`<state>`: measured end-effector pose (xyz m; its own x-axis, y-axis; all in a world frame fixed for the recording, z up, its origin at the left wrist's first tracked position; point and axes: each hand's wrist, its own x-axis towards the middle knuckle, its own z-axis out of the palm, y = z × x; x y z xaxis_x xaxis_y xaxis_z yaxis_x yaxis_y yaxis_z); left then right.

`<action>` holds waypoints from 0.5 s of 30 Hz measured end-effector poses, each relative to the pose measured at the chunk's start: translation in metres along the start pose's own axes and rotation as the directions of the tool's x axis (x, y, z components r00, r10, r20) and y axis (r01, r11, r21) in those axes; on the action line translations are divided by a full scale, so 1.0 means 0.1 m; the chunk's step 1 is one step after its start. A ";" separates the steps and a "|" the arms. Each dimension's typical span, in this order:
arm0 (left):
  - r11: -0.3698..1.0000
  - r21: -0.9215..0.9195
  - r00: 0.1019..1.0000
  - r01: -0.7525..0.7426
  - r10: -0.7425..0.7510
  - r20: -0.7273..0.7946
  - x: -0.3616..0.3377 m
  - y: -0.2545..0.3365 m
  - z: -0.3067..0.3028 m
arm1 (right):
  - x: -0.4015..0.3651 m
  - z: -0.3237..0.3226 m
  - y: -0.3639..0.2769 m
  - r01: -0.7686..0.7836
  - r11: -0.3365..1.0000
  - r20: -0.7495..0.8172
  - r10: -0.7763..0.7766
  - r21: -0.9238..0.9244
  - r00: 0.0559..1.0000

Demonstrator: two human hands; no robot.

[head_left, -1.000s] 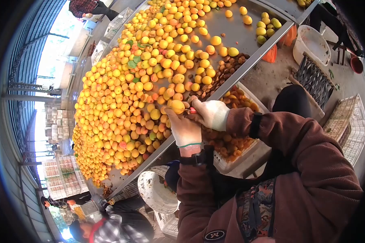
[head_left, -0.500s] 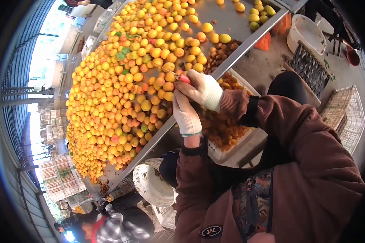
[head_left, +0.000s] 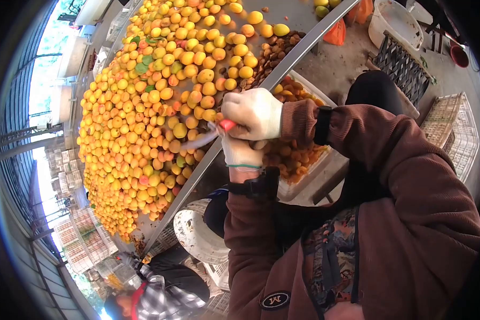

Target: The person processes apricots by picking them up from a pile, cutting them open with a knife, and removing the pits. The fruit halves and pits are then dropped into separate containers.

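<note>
My right hand [head_left: 255, 113], in a white glove, is closed round the red handle of a knife [head_left: 228, 125]. Its blade is smeared by motion and points left over the fruit. Just beneath, my left hand [head_left: 242, 151], also gloved, is curled up against the right one. Its fingers are mostly covered, and whatever they hold is hidden. Both hands are at the metal rim of a table [head_left: 193, 181] heaped with yellow-orange apricots [head_left: 128, 136]. Below the hands, a white crate [head_left: 298, 191] contains orange apricot pieces [head_left: 295, 160].
Brown apricot stones [head_left: 272, 57] lie along the rim. A white bucket [head_left: 193, 226] stands at lower left, near another person in a checked top [head_left: 165, 296]. To the right are a woven-seat stool [head_left: 401, 66], a white tub [head_left: 394, 24] and a plastic crate [head_left: 453, 136].
Both hands have drawn closer together, the right one now over the left. The knife has swung so its blade points lower left. The whole view has shifted slightly.
</note>
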<state>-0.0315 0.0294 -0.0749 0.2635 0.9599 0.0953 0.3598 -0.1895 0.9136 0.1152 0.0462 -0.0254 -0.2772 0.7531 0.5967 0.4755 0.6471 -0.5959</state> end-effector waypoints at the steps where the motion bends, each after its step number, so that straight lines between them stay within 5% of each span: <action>1: 1.000 0.003 1.000 -0.001 0.001 0.005 -0.02 -0.03 -0.01 | -0.01 -0.03 -0.02 0.062 0.998 0.032 -0.061 -0.015 0.998; 5: 0.993 0.074 0.990 0.097 -0.104 0.091 0.03 0.15 -0.02 | -0.01 -0.03 -0.07 -0.112 0.982 -0.076 0.125 0.154 0.989; 6: 0.812 -0.447 0.926 0.376 -0.347 0.150 0.09 0.13 -0.02 | 0.00 -0.02 -0.10 -0.108 0.983 -0.079 0.121 0.150 0.990; 7: 0.319 -0.795 0.807 0.516 -0.493 0.326 0.13 0.12 -0.02 | 0.01 -0.02 -0.13 -0.321 0.854 -0.056 0.375 0.410 0.925; 8: 0.318 -0.799 0.810 0.509 -0.490 0.321 0.13 0.19 -0.02 | 0.04 -0.02 -0.15 -0.479 0.613 0.039 0.590 0.628 0.806; 10: 0.147 -0.903 0.814 0.404 -0.507 0.283 0.12 0.47 -0.06 | 0.10 -0.22 -0.22 -0.606 0.189 0.315 0.715 0.773 0.624; 12: 0.226 -0.895 0.831 0.384 -0.507 0.228 0.11 0.55 -0.12 | 0.13 -0.07 -0.06 -0.467 0.348 0.098 0.709 0.813 0.698; 15: 0.282 -0.886 0.848 0.368 -0.492 0.196 0.09 0.49 -0.06 | 0.10 -0.13 -0.12 -0.492 0.244 0.210 0.685 0.836 0.698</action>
<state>-0.0165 0.0299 -0.0265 0.2221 0.8670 -0.4460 -0.5943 0.4830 0.6430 0.1176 0.0444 -0.0049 -0.0435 0.9935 -0.1049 -0.4454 -0.1133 -0.8881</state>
